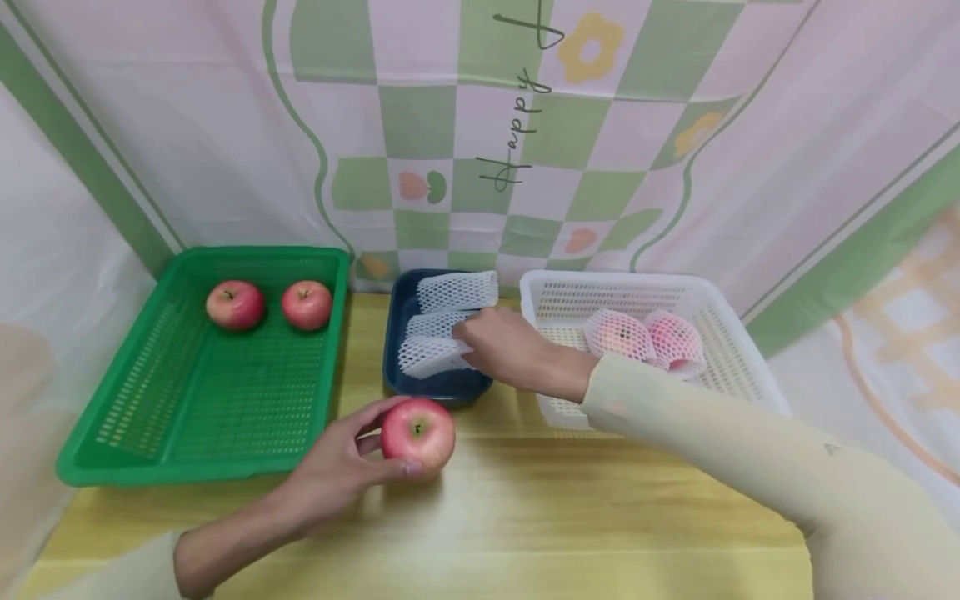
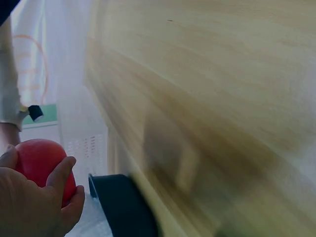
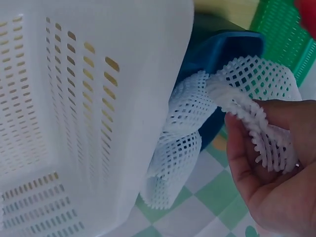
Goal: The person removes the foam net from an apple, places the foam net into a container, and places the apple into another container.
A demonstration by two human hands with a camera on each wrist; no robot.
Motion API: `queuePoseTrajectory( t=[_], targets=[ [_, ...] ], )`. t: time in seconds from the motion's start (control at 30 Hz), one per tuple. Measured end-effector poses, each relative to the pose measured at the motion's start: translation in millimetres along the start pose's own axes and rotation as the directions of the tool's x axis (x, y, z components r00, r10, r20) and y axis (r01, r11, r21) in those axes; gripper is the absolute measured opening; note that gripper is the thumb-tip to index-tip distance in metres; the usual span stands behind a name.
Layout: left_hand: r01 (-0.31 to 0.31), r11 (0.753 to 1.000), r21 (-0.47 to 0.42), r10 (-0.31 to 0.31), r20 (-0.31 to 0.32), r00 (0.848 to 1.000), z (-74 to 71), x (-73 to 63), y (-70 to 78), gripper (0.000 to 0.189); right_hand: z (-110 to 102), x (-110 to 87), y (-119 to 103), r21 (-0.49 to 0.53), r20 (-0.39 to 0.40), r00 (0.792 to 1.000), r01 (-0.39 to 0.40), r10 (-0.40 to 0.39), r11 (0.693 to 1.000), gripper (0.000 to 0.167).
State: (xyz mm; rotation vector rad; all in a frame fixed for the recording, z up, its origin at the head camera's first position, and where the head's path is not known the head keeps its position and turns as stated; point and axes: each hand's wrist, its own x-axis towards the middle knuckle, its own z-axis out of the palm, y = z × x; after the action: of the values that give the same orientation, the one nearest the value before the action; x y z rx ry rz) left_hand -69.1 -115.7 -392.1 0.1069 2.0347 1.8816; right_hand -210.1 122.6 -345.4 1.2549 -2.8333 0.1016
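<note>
My left hand (image 1: 330, 471) holds a red apple (image 1: 420, 437) above the table, thumb on the near side and fingers behind it. In the left wrist view the same apple (image 2: 42, 160) sits between thumb and fingers. My right hand (image 1: 502, 346) reaches over a small dark blue tray (image 1: 431, 388) and pinches a white foam net sleeve (image 3: 274, 145) by its end. Further foam net sleeves (image 1: 457, 291) lie in the tray behind it. Part of the pinched sleeve is hidden by the hand.
A green basket (image 1: 225, 392) at the left holds two bare apples (image 1: 236, 305). At the right, a white basket (image 1: 738, 367) holds two apples in foam nets (image 1: 618, 335), partly behind my right forearm. A checked curtain (image 1: 487, 125) hangs behind the wooden table (image 1: 562, 508).
</note>
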Motion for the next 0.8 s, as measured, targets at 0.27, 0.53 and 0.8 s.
queuePoseTrajectory(
  t=[0.27, 0.53, 0.8],
  targets=[
    [-0.006, 1.000, 0.011, 0.006, -0.008, 1.000, -16.9, -5.1, 16.0, 0.082, 17, 9.6, 1, -0.023, 0.070, 0.998, 0.002, 0.000, 1.000, 0.006],
    [0.001, 0.999, 0.046, 0.001, -0.042, 0.999, -31.0, -6.1, 28.9, 0.085, 23, 7.8, 6, -0.013, 0.137, 0.990, -0.017, 0.018, 1.000, 0.020],
    [0.035, 0.999, 0.006, -0.035, -0.087, 0.996, -50.6, -5.9, 38.2, 0.088, 4, -0.7, 7, -0.046, 0.187, 0.976, -0.104, 0.111, 0.993, 0.054]
  ],
)
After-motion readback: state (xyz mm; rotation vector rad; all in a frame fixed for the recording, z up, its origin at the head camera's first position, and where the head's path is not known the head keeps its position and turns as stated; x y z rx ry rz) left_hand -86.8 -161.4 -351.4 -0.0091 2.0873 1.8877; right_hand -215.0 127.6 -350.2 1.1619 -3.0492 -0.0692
